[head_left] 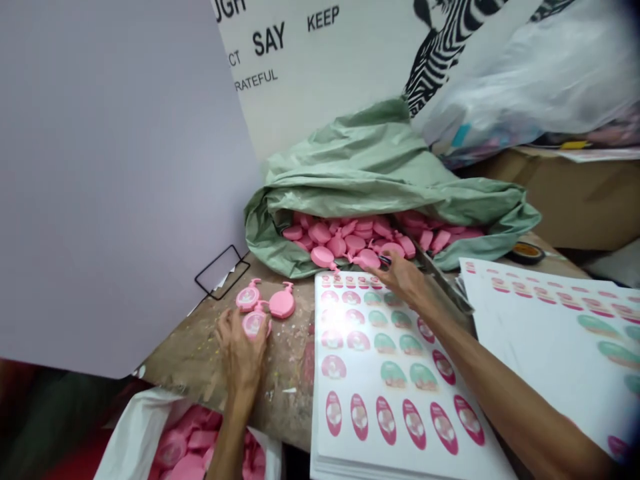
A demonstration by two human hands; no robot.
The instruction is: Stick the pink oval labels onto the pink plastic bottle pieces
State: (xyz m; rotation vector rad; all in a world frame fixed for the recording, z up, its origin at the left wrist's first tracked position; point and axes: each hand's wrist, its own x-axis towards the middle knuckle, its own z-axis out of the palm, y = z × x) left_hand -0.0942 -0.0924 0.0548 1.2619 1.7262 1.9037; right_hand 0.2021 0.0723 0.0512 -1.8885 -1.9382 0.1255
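My left hand (243, 353), fingers together over a pink plastic flip-cap with printed label (255, 325), grip unclear, my right hand (400, 280), fingers loosely together, tips at rounded pink plastic caps (340, 237) heaped in a crumpled green plastic bag (380, 167) at 12 o'clock, white glossy sticker sheet (385, 407) at 5 o'clock

Zebra poster (445, 53), cardboard box (575, 200), tape roll (527, 253)

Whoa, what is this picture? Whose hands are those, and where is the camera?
The camera is worn on a person's head, so it looks down at their own two hands. There is no robot here. The left hand rests on pink bottle-shaped pieces on a worn wooden table. The right hand reaches toward more pink pieces inside green wrapping, just above a stack of sheets printed with pink and green labels. I can't tell if it's holding anything.
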